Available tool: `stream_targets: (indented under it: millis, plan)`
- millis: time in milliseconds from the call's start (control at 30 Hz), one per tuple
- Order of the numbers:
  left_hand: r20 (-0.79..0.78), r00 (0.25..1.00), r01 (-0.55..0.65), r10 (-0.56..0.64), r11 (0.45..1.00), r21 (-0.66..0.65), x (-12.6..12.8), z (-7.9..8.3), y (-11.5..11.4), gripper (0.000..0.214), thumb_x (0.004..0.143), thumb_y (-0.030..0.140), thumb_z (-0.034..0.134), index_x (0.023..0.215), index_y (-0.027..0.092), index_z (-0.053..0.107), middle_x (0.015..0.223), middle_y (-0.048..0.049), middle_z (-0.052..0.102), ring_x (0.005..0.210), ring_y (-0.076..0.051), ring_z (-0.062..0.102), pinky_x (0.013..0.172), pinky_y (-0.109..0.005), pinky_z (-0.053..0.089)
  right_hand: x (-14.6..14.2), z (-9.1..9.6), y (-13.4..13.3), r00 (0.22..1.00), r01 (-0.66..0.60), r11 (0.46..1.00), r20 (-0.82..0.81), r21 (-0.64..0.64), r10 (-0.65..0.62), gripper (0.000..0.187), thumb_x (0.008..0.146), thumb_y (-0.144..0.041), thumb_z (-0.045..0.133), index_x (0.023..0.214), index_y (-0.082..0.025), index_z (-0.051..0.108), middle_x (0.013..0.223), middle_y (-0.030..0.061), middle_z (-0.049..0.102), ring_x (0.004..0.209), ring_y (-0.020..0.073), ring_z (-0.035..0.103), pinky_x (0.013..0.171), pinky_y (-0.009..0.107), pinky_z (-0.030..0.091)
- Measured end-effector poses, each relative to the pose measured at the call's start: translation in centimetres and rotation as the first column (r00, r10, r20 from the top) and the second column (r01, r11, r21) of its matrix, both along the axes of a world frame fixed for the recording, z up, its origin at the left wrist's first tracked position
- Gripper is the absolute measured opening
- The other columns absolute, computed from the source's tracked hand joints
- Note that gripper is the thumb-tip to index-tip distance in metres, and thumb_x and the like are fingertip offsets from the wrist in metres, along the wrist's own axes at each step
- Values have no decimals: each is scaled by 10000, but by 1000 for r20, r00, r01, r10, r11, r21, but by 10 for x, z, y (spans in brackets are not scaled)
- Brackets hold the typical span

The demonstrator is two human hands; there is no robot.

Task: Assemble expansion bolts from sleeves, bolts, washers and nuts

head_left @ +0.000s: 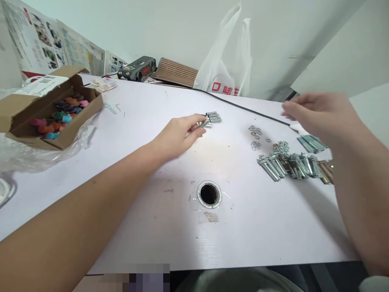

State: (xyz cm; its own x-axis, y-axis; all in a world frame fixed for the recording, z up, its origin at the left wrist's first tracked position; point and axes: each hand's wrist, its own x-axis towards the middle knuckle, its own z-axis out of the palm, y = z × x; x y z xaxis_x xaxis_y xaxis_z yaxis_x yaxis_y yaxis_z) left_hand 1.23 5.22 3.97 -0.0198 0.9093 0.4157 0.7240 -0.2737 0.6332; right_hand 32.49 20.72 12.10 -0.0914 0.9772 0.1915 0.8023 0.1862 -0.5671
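Observation:
My left hand (pixel 185 132) is closed in a pinch on a short silvery metal sleeve (pixel 204 123). Just past its fingertips lie several similar metal sleeves (pixel 214 117) on the white table. Off to the right, my right hand (pixel 316 109) is raised and smeared by motion; whether its fingers hold anything is hard to make out. Under and beside it are long silvery bolts (pixel 311 143). Nearer to me, a row of assembled expansion bolts (pixel 298 165) lies side by side, with loose nuts (pixel 282 147) and washers (pixel 255 132) around them.
A round metal-rimmed hole (pixel 209 194) opens in the white tabletop (pixel 170 243). At left stands a cardboard box (pixel 85 125) of colourful pieces on clear plastic wrap. A black cable (pixel 243 107) crosses the back, near a white plastic bag (pixel 225 69) and a black device (pixel 138 69).

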Motion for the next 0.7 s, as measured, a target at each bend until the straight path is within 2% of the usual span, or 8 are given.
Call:
stream_targets:
  millis: [33,67,133,233,400,533,633,700]
  plan:
    - [15,1000,-2,2,1000,-27,-1,-1,0,269,1011,320,620,1213,198,748,981,-28,814,877,-174,711,880,-319,544,18,0,11,970,134,991,203,28,-137,251,961,-418,789,1118,-222,798,1121,120,770,877,213,629,864,447,505]
    - [28,1000,8,-6,999,-48,-1,-1,1,250,1012,331,615,1185,194,732,983,-32,817,886,-179,718,866,-319,541,34,-2,21,920,194,981,347,-1,-182,259,961,-408,780,1135,-218,803,1153,136,760,876,224,610,822,445,486]
    - [44,999,35,-32,996,-77,-2,-2,1,207,1013,351,620,1129,194,688,1019,-47,826,926,-194,739,843,-317,531,60,-12,38,869,256,960,463,-115,-177,307,941,-465,800,1131,-225,812,1187,146,741,877,239,596,777,440,469]
    - [43,999,26,-22,994,-107,0,1,-2,194,1026,354,616,1148,205,634,1079,-58,836,958,-203,754,845,-320,521,83,-28,55,854,291,930,500,-226,-145,330,933,-525,812,1097,-238,805,1172,122,731,861,230,585,775,428,470]
    - [-4,998,-66,67,985,-156,0,9,-6,220,1012,400,661,1122,210,653,1069,-53,818,920,-194,736,847,-320,526,98,-34,69,772,428,887,581,-176,-257,286,956,-437,810,1118,-205,766,1219,148,707,826,226,538,792,445,466]
    - [-35,996,-85,79,974,-210,-2,10,-4,252,992,454,685,1054,211,703,1072,-49,800,962,-206,732,858,-323,532,105,-36,72,799,384,894,569,-230,-196,301,942,-424,839,1089,-169,776,1209,155,712,896,236,574,832,431,458]
    - [-34,996,-87,82,969,-230,-3,9,-3,249,977,460,698,1012,215,720,1062,-42,799,1011,-215,738,913,-328,544,112,-41,73,829,340,902,537,-268,-153,321,946,-477,835,1082,-190,793,1250,124,725,974,232,619,859,400,479]
    - [-40,994,-107,100,964,-243,-3,9,-3,245,969,461,704,1000,219,720,1058,-38,802,1013,-216,741,932,-332,550,118,-42,75,833,325,908,534,-265,-143,378,947,-521,826,1102,-178,800,1268,146,727,1020,251,640,841,402,488]
